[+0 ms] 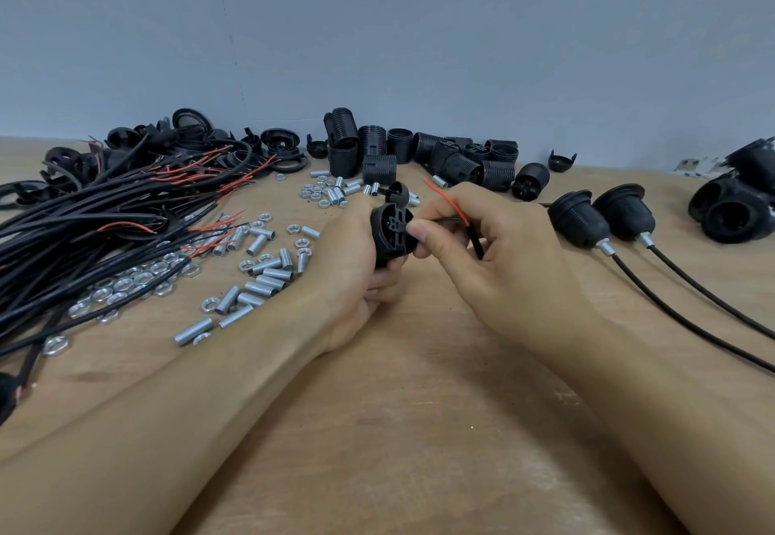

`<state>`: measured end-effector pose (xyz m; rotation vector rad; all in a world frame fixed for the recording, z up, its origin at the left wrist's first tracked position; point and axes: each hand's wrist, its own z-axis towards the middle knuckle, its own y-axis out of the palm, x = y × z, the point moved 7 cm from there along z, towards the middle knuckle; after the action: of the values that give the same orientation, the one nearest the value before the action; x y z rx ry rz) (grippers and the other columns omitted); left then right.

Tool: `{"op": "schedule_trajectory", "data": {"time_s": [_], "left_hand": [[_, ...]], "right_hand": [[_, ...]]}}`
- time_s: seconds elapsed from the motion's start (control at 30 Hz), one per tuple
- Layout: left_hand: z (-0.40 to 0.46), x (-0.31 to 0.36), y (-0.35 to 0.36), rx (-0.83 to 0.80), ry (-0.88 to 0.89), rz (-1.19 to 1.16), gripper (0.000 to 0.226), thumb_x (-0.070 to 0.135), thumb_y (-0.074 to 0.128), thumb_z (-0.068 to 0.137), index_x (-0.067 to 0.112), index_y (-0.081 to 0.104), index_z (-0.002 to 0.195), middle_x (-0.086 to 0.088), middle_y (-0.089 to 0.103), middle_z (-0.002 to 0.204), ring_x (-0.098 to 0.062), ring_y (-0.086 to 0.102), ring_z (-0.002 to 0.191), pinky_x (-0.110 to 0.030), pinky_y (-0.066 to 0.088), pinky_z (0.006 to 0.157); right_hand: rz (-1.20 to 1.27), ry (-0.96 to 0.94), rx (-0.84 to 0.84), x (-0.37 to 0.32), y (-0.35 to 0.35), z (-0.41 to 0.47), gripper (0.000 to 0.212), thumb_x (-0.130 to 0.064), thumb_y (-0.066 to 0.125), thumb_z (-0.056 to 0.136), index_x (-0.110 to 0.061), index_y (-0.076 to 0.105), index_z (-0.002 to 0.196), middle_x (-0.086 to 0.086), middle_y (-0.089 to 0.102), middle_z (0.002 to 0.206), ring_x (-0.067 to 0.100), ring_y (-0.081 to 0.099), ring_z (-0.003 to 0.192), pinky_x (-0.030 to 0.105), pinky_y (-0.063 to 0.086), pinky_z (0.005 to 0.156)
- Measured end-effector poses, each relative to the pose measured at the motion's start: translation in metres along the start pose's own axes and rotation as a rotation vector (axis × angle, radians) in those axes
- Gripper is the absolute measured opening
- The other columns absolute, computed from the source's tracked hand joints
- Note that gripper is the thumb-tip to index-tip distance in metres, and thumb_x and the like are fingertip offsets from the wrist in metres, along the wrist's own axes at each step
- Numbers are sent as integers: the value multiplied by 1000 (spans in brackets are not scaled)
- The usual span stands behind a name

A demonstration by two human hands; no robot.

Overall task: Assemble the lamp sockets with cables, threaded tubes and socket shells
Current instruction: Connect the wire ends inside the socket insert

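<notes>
Wooden tabletop (pixel 419 408) below a grey wall is being worked over. A round black plastic socket body (pixel 390 237) is being gripped above it by the left hand (pixel 356 266), while a thin black cable with a red wire (pixel 455 216) is being pinched against it by the right hand (pixel 486 241). The contact point is being hidden by fingertips.

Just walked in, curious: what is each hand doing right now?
Left hand: grips a black socket.
Right hand: pinches a black cable at the socket.
</notes>
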<state>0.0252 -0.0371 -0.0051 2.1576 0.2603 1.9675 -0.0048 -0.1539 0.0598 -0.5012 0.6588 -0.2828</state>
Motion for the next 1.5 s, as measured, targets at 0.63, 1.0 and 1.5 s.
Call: {"op": "schedule_trajectory", "data": {"time_s": [0.63,1.0,1.5], "left_hand": [[3,-1,0,-5,-9,12,42,25,27,96,14,49,62,-3,40,49,-11,18,38,-20,14,39],[0,0,3,-123,-31,-19,42,27,29,94,15,50,60,-1,41,50,-10,16,40,-22,14,41],[2,-2,4,-120,-44,2,37,27,30,95,13,46,64,-4,43,51,-10,19,38,-20,20,37]], "right_hand": [[-87,6,28,1,-3,1,10,-18,64,92,-9,64,86,-1,66,68,23,59,59,33,43,56],[-37,-1,-17,-1,-4,2,12,-18,63,95,-10,67,87,-10,63,71,11,58,64,26,43,58],[-6,-29,99,0,-8,4,35,-14,54,99,-11,58,134,-20,50,68,-1,52,58,13,39,64]]}}
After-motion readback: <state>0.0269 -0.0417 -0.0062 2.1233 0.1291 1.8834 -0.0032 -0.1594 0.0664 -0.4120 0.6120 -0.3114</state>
